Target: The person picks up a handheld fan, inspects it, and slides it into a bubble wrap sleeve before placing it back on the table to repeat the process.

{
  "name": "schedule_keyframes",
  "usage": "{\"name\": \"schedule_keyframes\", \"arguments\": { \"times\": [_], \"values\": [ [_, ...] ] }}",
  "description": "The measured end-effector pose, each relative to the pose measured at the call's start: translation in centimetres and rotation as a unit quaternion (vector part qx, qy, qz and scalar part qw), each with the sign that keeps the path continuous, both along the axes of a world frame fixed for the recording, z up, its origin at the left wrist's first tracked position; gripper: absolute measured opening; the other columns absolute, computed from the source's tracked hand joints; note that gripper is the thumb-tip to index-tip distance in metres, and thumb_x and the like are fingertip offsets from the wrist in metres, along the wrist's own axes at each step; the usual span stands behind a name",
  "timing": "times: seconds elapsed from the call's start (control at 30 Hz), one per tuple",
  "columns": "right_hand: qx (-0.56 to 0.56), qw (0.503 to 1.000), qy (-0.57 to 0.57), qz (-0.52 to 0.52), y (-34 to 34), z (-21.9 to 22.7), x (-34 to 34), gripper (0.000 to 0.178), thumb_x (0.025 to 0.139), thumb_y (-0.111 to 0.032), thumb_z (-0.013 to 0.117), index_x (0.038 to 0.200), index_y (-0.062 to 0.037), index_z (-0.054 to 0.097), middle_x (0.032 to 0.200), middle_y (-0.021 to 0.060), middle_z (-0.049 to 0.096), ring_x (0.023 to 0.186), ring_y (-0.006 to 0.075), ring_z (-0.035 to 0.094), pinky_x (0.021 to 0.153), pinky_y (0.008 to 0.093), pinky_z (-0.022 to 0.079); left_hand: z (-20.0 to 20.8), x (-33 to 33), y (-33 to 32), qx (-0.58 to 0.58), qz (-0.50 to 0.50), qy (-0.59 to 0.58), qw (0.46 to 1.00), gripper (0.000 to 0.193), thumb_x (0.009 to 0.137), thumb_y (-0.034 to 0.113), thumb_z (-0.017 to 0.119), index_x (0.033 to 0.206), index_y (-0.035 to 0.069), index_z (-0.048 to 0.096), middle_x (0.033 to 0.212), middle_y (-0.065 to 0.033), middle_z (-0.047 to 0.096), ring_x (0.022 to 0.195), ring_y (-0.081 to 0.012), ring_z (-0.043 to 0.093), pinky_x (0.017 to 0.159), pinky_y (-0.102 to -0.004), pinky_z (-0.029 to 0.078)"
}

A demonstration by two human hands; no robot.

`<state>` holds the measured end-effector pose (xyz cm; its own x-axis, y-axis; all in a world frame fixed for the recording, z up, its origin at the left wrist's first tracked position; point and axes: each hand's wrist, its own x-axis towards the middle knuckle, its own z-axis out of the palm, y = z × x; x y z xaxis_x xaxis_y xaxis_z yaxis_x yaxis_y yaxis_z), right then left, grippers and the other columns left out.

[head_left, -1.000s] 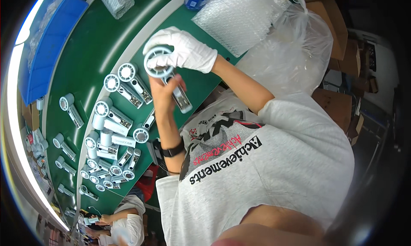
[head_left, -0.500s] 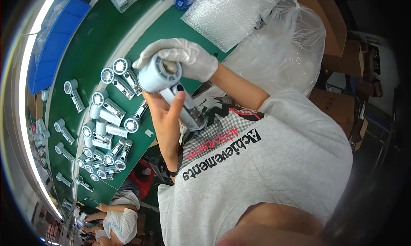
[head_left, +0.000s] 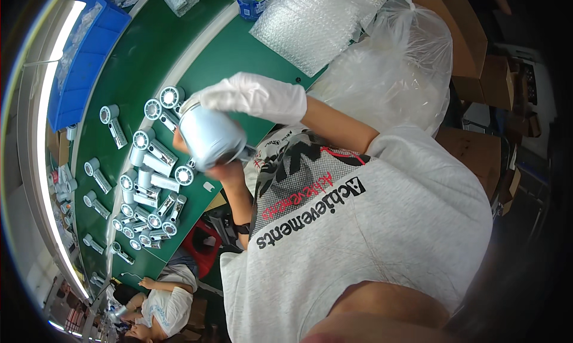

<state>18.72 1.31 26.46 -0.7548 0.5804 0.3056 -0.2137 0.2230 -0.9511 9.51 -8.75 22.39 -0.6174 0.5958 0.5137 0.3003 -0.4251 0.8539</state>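
A light-blue handheld fan [head_left: 209, 137], smeared by motion, is up in front of my chest with its round head turned sideways. My bare left hand [head_left: 229, 172] is wrapped round it from below, mostly hidden behind the fan head; a few fingertips show on the far side. Over the top of the head lies my right hand [head_left: 250, 95] in a white glove, its fingers curved along the casing. Most of the handle is out of sight. Just left of my hands, many similar fans [head_left: 143, 139] lie heaped on the green table [head_left: 218, 65].
A row of single fans [head_left: 113, 125] runs along the far strip of the table. Blue bins [head_left: 89, 62] stand at upper left. Bubble wrap [head_left: 316, 27], a clear plastic bag [head_left: 394, 68] and cardboard boxes [head_left: 471, 152] are on the right. Another person [head_left: 170, 307] sits at lower left.
The fan has turned in my hands: its grille and handle faced me before, and now its smooth casing does. My gloved hand has lowered slightly and flattened along the head.
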Motion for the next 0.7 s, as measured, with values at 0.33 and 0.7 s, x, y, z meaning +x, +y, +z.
{"name": "schedule_keyframes", "arguments": {
  "times": [0.33,0.7],
  "values": [
    [0.114,0.993,0.03,0.019,0.0,-3.1,0.6,0.033,0.077,-0.022,0.058,0.108,-0.0087,0.056,0.124,0.018,0.04,0.117,0.028,0.035,0.094,0.0345,0.033,-0.7,-0.8,1.1,-0.14,-0.188,-0.566,0.79,0.059,0.088,0.05,0.024,0.117,0.001,0.038,0.107,-0.0168,0.051,0.091,-0.0237,0.054,0.077,-0.0341,0.048],
    [0.115,0.977,-0.047,-0.174,-5.1,-5.4,0.3,0.049,0.065,-0.004,0.061,0.111,0.0038,0.047,0.12,0.0216,0.044,0.107,0.029,0.048,0.088,0.0379,0.04,-1.6,-1.1,4.6,-0.071,0.03,-0.298,0.951,0.057,0.087,0.049,0.029,0.116,0.001,0.038,0.1,-0.016,0.054,0.078,-0.0239,0.057,0.075,-0.0371,0.048]
  ]
}}
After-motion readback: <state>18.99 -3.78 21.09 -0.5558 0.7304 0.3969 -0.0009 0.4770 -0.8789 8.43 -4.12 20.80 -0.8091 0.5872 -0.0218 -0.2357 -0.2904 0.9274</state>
